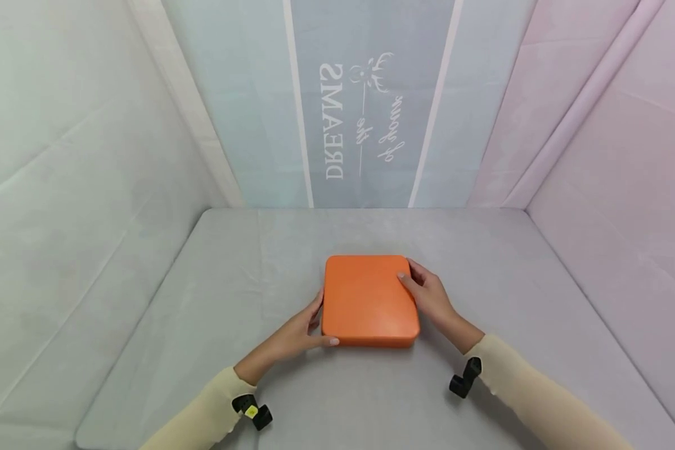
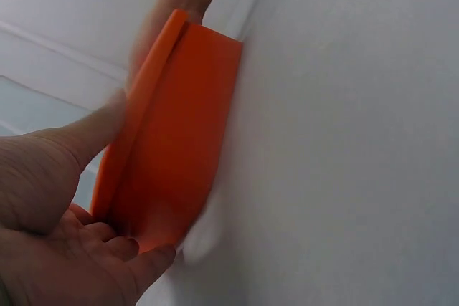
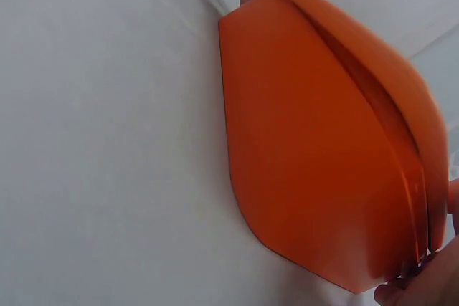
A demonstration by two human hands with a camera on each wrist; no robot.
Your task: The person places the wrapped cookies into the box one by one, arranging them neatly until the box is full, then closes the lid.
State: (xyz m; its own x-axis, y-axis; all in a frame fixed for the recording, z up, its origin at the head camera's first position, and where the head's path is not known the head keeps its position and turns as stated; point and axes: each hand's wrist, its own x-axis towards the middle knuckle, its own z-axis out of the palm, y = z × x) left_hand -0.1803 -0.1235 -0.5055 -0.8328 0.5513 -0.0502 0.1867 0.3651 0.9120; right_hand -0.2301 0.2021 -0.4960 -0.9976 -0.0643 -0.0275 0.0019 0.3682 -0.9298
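Note:
A square orange box with rounded corners lies on the padded surface; its lid (image 1: 371, 297) is uppermost in the head view. My left hand (image 1: 295, 334) holds the near left corner, thumb at the front edge and fingers along the left side. At the far right my right hand (image 1: 433, 303) pinches the lid's edge, thumb on top. In the right wrist view, a dark gap runs between the lid (image 3: 391, 69) and the box body (image 3: 308, 155), close to the right fingertips. The left wrist view shows the box's side wall (image 2: 179, 127). The box's inside is hidden.
Grey padded flooring (image 1: 214, 294) surrounds the box. Pale fabric walls rise at the left (image 1: 90, 156) and right (image 1: 630, 175). A back panel (image 1: 365, 187) carries mirrored white lettering. Each sleeve has a small black camera (image 1: 465, 378) strapped at the wrist.

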